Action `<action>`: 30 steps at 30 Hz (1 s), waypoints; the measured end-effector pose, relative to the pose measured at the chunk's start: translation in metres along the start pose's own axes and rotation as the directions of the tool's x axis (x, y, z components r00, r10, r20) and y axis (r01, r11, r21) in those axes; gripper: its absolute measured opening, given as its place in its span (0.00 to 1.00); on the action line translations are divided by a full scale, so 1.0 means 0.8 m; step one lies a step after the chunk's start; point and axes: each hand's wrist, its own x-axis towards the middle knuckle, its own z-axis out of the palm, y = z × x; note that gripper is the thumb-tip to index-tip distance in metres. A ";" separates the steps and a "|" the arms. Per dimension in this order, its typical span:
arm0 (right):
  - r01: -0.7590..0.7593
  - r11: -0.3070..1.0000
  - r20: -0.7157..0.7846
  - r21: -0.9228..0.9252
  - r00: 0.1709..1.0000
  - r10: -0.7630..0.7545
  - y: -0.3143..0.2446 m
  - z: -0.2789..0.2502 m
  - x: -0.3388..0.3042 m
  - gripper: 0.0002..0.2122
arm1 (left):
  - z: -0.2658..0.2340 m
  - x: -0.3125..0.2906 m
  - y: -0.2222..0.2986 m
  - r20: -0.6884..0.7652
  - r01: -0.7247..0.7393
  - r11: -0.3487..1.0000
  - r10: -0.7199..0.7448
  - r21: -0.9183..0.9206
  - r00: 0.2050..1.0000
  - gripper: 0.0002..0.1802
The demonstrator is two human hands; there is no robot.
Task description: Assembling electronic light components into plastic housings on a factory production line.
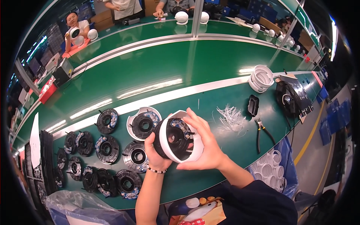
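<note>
Both my hands hold one assembly above the bench's near edge. My left hand (pixel 158 156), with a beaded bracelet at the wrist, is closed on a black round base (pixel 161 144), thumb along its outer side. My right hand (pixel 205 144) is wrapped round a white round housing (pixel 168 148), fingers over its upper rim and thumb below. The white housing is tilted, and its open side shows a black ring part and a circuit board (pixel 182 125) inside. How far the two parts are joined I cannot tell. Just left lies a white shell (pixel 131 125) with a black disc in it.
Several black discs with circuit boards (pixel 107 149) cover the bench's left. Right of my hands are white cable ties (pixel 230 118), a black tray (pixel 253 105), cutting pliers (pixel 259 135) and stacked white shells (pixel 261 78). A bag of white rings (pixel 268 168) stands below the edge. People work across the line.
</note>
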 end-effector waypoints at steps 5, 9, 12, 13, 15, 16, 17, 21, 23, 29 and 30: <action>-0.017 0.988 -0.011 0.154 1.000 0.019 0.011 -0.009 -0.002 0.48 | -0.001 -0.002 -0.001 0.067 0.030 0.997 -0.025 -0.073 0.997 0.33; -0.031 0.993 0.008 0.110 1.000 0.030 0.005 -0.006 -0.005 0.47 | -0.007 -0.003 -0.003 0.042 0.060 0.992 -0.056 -0.107 0.998 0.32; 0.040 0.995 -0.021 -0.092 0.999 -0.042 -0.006 0.006 -0.006 0.46 | -0.004 -0.002 -0.007 0.022 -0.007 0.999 0.008 -0.046 1.000 0.33; 0.057 0.990 -0.033 -0.130 0.998 -0.061 -0.008 0.011 -0.007 0.47 | 0.009 -0.001 -0.006 0.009 -0.009 0.996 0.010 -0.091 1.000 0.34; 0.060 0.981 -0.053 -0.184 0.996 -0.071 -0.010 0.019 -0.009 0.47 | 0.005 0.000 -0.012 -0.018 -0.070 0.997 0.069 -0.038 0.997 0.33; 0.066 0.972 -0.067 -0.228 0.994 -0.083 -0.010 0.023 -0.010 0.48 | 0.002 -0.001 -0.010 0.008 -0.071 0.996 0.071 -0.052 0.997 0.31; 0.066 0.972 -0.063 -0.225 0.995 -0.082 -0.008 0.023 -0.009 0.48 | 0.002 -0.001 -0.009 -0.013 -0.070 0.997 0.069 -0.044 0.998 0.31; 0.105 0.973 -0.032 -0.208 0.993 -0.114 -0.004 0.018 -0.001 0.49 | -0.004 -0.002 -0.009 0.008 -0.044 0.997 0.045 -0.069 0.999 0.37; 0.112 0.970 0.027 -0.216 0.994 -0.109 -0.004 0.013 0.002 0.49 | -0.005 -0.002 -0.006 0.088 0.023 0.993 -0.013 -0.112 0.996 0.46; 0.183 0.950 0.206 -0.251 0.970 -0.133 -0.009 -0.003 0.009 0.50 | -0.014 -0.004 -0.004 0.132 0.087 0.985 -0.068 -0.146 0.989 0.45; 0.183 0.951 0.207 -0.250 0.969 -0.132 -0.008 -0.003 0.009 0.50 | -0.014 -0.004 -0.004 0.158 0.099 0.982 -0.073 -0.160 0.985 0.45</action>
